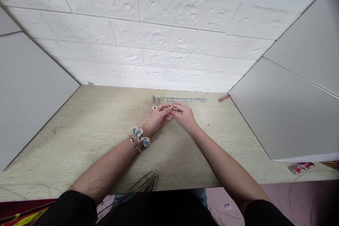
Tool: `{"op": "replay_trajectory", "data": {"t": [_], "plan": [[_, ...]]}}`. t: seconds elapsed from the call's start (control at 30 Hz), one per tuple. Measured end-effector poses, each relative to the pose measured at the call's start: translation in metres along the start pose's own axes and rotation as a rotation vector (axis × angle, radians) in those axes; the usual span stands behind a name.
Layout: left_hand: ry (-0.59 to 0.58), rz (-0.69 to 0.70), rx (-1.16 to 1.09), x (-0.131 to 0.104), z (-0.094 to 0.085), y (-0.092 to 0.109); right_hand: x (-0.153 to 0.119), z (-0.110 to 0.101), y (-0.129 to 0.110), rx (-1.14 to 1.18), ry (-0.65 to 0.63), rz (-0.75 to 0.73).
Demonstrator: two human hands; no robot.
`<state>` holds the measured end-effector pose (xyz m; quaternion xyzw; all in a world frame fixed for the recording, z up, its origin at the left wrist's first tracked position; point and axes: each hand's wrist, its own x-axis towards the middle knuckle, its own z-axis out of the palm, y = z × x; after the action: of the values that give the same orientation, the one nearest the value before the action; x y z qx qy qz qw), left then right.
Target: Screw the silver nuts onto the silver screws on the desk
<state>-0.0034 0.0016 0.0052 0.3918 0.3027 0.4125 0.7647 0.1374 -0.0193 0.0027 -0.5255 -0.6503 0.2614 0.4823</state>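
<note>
My left hand (158,118) and my right hand (184,116) meet over the middle of the desk, fingertips pinched together. Between them is a small metal piece (171,108), silvery with a dark spot; its exact kind is too small to make out. Just behind my left hand lies a round metal washer-like ring (154,107), partly covered by the fingers. Two short stacks of small metal parts, the left stack (153,98) and the right stack (158,99), stand beyond it. To their right runs a row of silvery screws (185,99). Another shiny bit shows below the fingers, mostly hidden.
The pale wooden desk (79,134) ends at a white brick-patterned wall (156,56), with grey panels on both sides. A red battery (224,97) lies in the back right corner, another red battery (301,167) near the right front. Dark crumbs lie left of the stacks.
</note>
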Motion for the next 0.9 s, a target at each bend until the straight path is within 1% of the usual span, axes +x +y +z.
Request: {"op": "replay_trajectory", "data": {"t": [0.1, 0.23, 0.3, 0.37, 0.4, 0.43, 0.5, 0.57, 0.6, 0.67, 0.73, 0.83, 0.9], "plan": [[0.001, 0.046, 0.042, 0.0005, -0.0013, -0.0022, -0.0005, 0.0008, -0.0003, -0.062, -0.007, -0.080], [-0.002, 0.106, 0.125, 0.0024, -0.0026, -0.0041, -0.0017, 0.0022, -0.0016, -0.081, -0.020, -0.161], [0.017, 0.133, 0.190, 0.0027, -0.0024, -0.0042, -0.0023, 0.0016, -0.0023, -0.101, 0.022, -0.144], [0.058, 0.178, 0.298, 0.0017, -0.0019, -0.0039, -0.0024, -0.0002, -0.0026, -0.156, 0.032, -0.073], [0.086, 0.213, 0.365, 0.0007, -0.0015, -0.0038, -0.0023, -0.0013, -0.0025, -0.188, 0.000, -0.026], [0.117, 0.254, 0.437, -0.0005, -0.0012, -0.0036, -0.0021, -0.0025, -0.0023, -0.214, -0.061, 0.019], [0.174, 0.332, 0.579, -0.0029, -0.0007, -0.0035, -0.0016, -0.0044, -0.0014, -0.240, -0.231, 0.087], [0.205, 0.369, 0.694, -0.0047, -0.0004, -0.0033, -0.0010, -0.0051, -0.0002, -0.254, -0.372, 0.130], [0.212, 0.372, 0.738, -0.0053, -0.0002, -0.0032, -0.0006, -0.0050, 0.0005, -0.268, -0.416, 0.137], [0.212, 0.363, 0.803, -0.0058, 0.0003, -0.0028, 0.0002, -0.0041, 0.0022, -0.314, -0.470, 0.127], [0.202, 0.353, 0.852, -0.0060, 0.0010, -0.0023, 0.0012, -0.0028, 0.0042, -0.364, -0.495, 0.098], [0.184, 0.349, 0.909, -0.0063, 0.0023, -0.0016, 0.0020, -0.0012, 0.0067, -0.411, -0.494, 0.067], [0.178, 0.346, 0.941, -0.0065, 0.0030, -0.0013, 0.0020, -0.0014, 0.0070, -0.401, -0.475, 0.065]]}}
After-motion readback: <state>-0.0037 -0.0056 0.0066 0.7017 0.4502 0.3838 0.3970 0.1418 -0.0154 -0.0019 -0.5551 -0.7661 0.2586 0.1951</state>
